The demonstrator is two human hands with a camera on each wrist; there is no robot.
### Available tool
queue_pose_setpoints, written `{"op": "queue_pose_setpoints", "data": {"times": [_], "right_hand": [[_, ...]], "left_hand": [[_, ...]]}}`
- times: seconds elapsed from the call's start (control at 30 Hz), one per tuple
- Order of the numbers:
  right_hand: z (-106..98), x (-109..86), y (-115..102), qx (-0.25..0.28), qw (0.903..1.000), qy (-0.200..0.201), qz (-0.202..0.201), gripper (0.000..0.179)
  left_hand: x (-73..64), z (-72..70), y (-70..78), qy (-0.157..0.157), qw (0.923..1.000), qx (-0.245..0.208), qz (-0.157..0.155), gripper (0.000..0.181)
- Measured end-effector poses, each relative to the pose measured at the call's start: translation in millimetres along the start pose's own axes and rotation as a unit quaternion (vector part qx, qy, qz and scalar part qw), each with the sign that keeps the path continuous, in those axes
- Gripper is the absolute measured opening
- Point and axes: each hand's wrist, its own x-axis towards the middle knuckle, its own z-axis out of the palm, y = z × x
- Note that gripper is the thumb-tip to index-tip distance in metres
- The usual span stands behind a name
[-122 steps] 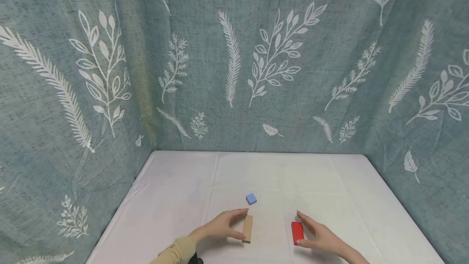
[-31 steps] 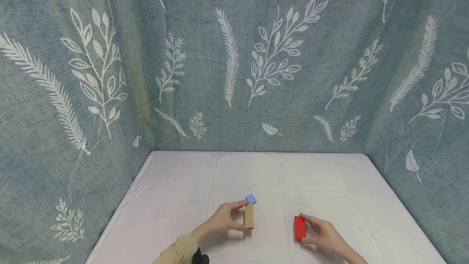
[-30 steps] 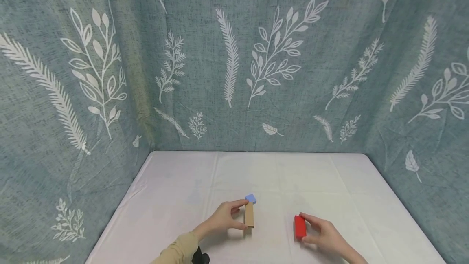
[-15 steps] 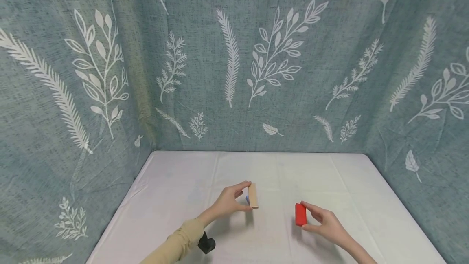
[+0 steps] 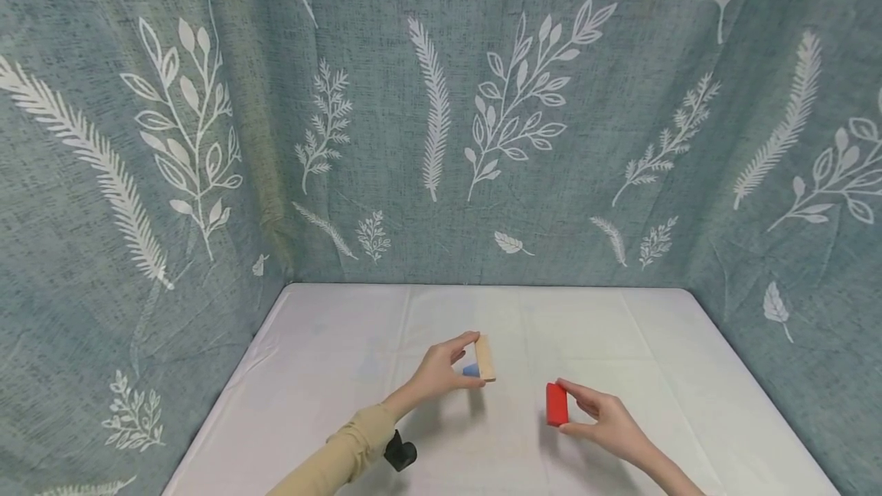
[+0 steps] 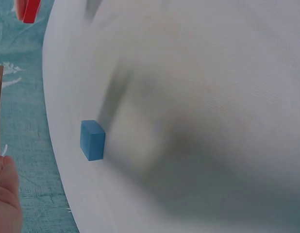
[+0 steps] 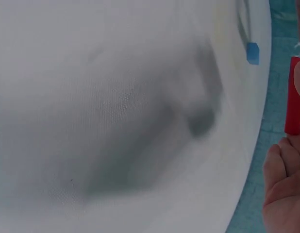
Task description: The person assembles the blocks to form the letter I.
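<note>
My left hand (image 5: 438,370) pinches a tan wooden block (image 5: 485,358) by its two ends, thumb at the near end and index finger at the far end. The block is lifted, its shadow falling on the cloth below. A small blue block (image 5: 472,370) sits on the table behind it, partly covered in the head view and fully visible in the left wrist view. To the right, my right hand (image 5: 610,421) pinches a red block (image 5: 556,405) end to end, also raised over its shadow. Both held blocks show only partly in the wrist views.
A white cloth covers the table (image 5: 331,343). Teal curtains (image 5: 386,128) with white leaf prints hang along the back and both sides. A black wrist camera (image 5: 400,451) is worn below the left sleeve (image 5: 344,446).
Both blocks have come up off the table in my hands. The left hand moved forward and right, past the blue block; the red block rose, then shifted slightly left. The blue block stayed put.
</note>
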Motion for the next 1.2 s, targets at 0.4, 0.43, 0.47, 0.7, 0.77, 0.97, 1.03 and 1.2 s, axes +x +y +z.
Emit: {"op": "queue_pose_setpoints", "data": {"times": [0.4, 0.43, 0.47, 0.7, 0.77, 0.97, 1.03, 1.2], "right_hand": [[10.8, 1.1, -9.6, 0.01, 0.9995, -0.029, 0.0, 0.075], [11.6, 1.4, -10.3, 0.012, 0.9994, -0.031, 0.0, 0.075], [12.4, 1.6, -10.7, 0.014, 0.9994, -0.033, 0.0, 0.075], [19.3, 2.8, -13.9, 0.022, 0.9987, -0.047, 0.004, 0.076], [21.9, 2.5, -12.8, 0.02, 0.9986, -0.05, 0.003, 0.076], [26.7, 2.3, -10.4, 0.022, 0.9978, -0.062, 0.0, 0.074], [27.8, 2.6, -11.1, 0.027, 0.9973, -0.068, -0.003, 0.073], [32.7, 3.8, -11.9, 0.031, 0.9962, -0.082, -0.001, 0.072]], "left_hand": [[1.6, 6.0, 9.7, -0.001, 1.0, 0.002, -0.002, 0.076], [1.8, 6.2, 10.1, 0.001, 1.0, 0.006, 0.001, 0.076], [1.9, 6.4, 10.6, 0.002, 1.0, 0.008, 0.002, 0.076], [1.9, 6.8, 12.8, 0.002, 1.0, 0.006, -0.002, 0.075], [1.5, 7.1, 13.4, 0.002, 1.0, 0.002, -0.007, 0.075], [0.1, 7.5, 12.7, 0.0, 0.9999, 0.002, -0.01, 0.076], [-0.5, 7.4, 11.7, 0.0, 1.0, 0.001, -0.009, 0.076], [-2.1, 7.2, 9.8, 0.002, 0.9999, -0.003, -0.009, 0.076]]}}
